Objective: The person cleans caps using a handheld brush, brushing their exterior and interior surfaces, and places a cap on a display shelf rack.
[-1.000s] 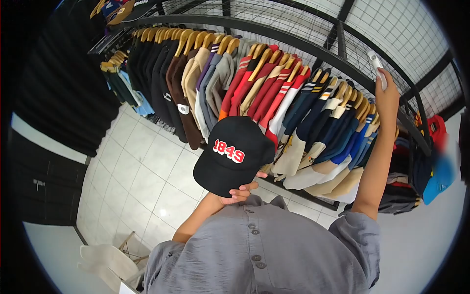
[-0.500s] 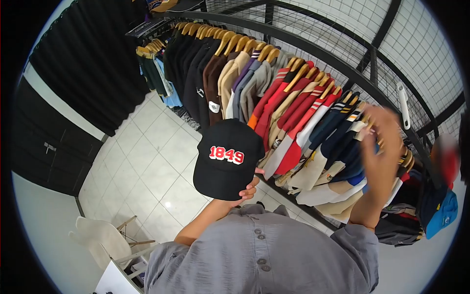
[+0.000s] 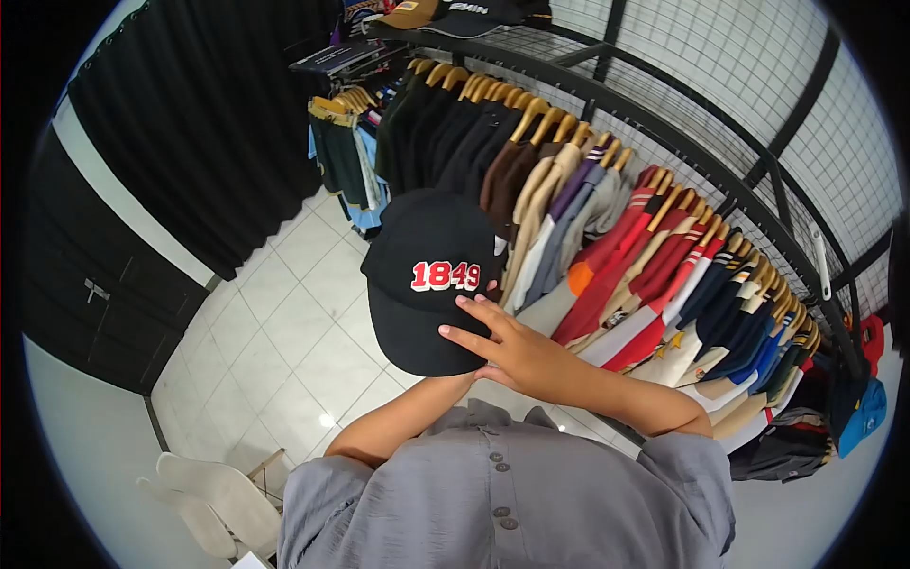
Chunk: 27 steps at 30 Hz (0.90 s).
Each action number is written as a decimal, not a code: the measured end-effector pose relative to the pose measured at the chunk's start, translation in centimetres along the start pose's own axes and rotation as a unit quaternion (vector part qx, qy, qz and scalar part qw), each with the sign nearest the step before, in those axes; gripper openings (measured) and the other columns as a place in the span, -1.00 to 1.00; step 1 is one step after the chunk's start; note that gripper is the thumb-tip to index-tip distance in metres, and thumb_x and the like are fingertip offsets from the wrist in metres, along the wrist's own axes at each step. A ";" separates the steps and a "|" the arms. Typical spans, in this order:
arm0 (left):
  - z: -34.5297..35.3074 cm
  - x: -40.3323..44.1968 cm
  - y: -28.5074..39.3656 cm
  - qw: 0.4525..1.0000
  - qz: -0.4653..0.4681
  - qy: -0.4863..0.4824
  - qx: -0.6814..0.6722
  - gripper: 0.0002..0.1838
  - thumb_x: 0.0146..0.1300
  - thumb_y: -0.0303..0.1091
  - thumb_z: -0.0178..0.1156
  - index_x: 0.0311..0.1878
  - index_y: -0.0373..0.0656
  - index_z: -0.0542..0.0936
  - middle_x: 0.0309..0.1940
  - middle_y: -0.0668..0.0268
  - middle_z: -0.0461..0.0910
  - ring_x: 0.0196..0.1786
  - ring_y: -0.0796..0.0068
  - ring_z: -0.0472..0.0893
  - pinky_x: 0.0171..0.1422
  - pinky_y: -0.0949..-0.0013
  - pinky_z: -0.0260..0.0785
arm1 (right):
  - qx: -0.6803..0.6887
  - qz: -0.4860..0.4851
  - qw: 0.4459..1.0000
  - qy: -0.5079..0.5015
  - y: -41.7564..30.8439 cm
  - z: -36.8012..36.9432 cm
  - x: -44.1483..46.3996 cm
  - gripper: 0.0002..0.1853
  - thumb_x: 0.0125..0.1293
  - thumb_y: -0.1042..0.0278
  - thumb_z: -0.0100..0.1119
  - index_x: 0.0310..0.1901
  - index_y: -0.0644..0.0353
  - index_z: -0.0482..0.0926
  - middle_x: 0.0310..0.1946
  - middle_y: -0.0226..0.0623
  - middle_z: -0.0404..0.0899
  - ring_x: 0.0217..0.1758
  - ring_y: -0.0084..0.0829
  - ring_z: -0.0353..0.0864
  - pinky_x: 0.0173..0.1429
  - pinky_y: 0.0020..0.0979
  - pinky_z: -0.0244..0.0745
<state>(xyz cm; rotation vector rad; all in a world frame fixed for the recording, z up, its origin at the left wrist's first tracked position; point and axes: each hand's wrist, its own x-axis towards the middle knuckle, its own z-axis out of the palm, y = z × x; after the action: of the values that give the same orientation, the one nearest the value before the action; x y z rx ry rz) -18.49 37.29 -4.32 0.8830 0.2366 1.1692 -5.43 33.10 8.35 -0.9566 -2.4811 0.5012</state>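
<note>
A black baseball cap (image 3: 417, 332) with "1849" in raised red and white numerals is held in front of my chest, its brim towards me. My left hand (image 3: 466, 381) supports it from below and behind; most of its fingers are hidden by the cap and my other hand. Across the cap's right side lies my right hand (image 3: 507, 351), fingers stretched and apart, their tips touching the brim and the lower edge of the numerals.
Jackets (image 3: 654, 266) on wooden hangers fill a black rack (image 3: 664, 142) ahead and to the right. More caps (image 3: 469, 17) sit on top. A blue cap (image 3: 861, 422) hangs far right. White chairs (image 3: 204, 503) stand lower left, near a black curtain (image 3: 190, 123).
My right hand has come down from beside the rack onto the cap. The cap has tilted slightly in my left hand, and the view has shifted so the rack appears farther right.
</note>
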 end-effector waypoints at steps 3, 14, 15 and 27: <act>-6.0 -1.1 -3.7 0.966 0.197 0.035 0.162 -0.42 0.38 -0.15 -0.14 0.42 -0.01 0.03 0.40 0.23 0.06 0.43 0.27 0.09 0.40 0.16 0.12 | 0.014 -0.010 1.000 -0.016 -1.1 1.9 4.1 -0.30 0.12 0.34 0.26 0.32 -0.17 0.24 0.38 -0.07 0.00 0.40 0.10 0.06 0.35 -0.11 0.24; -15.3 -2.6 14.8 0.974 0.070 0.125 0.175 -0.58 0.27 -0.30 0.06 0.17 -0.25 0.39 0.12 0.14 0.45 0.17 0.28 0.46 0.25 0.31 0.34 | -0.030 -0.107 0.993 -0.037 -1.2 4.4 17.1 -0.44 0.03 0.68 0.02 0.15 0.10 0.44 0.09 -0.18 0.50 0.11 -0.18 0.52 0.16 -0.29 0.45; -16.1 -2.5 16.4 0.952 0.068 0.149 0.260 -0.60 0.22 -0.30 0.15 0.11 -0.24 0.46 0.07 0.18 0.51 0.13 0.33 0.49 0.20 0.32 0.37 | -0.026 -0.114 0.993 -0.033 -1.5 3.6 18.5 -0.44 0.03 0.68 0.02 0.15 0.10 0.44 0.09 -0.18 0.50 0.11 -0.18 0.52 0.16 -0.29 0.45; -26.0 7.4 24.3 0.705 -0.070 -0.001 0.705 -0.61 0.24 -0.26 0.07 0.08 -0.26 0.45 -0.02 -0.04 0.47 0.06 -0.05 0.44 0.19 0.13 0.27 | 0.126 0.196 0.948 0.215 7.0 3.8 28.8 -0.71 0.18 0.65 0.05 -0.05 0.28 0.54 -0.54 -0.18 0.52 -0.60 -0.57 0.40 -0.46 -0.55 0.30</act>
<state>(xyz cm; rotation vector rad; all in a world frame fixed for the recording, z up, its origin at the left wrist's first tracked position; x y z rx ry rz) -47.62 58.83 -2.11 2.1426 1.2890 0.6670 -22.83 57.34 9.35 -1.2972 -1.7963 0.6376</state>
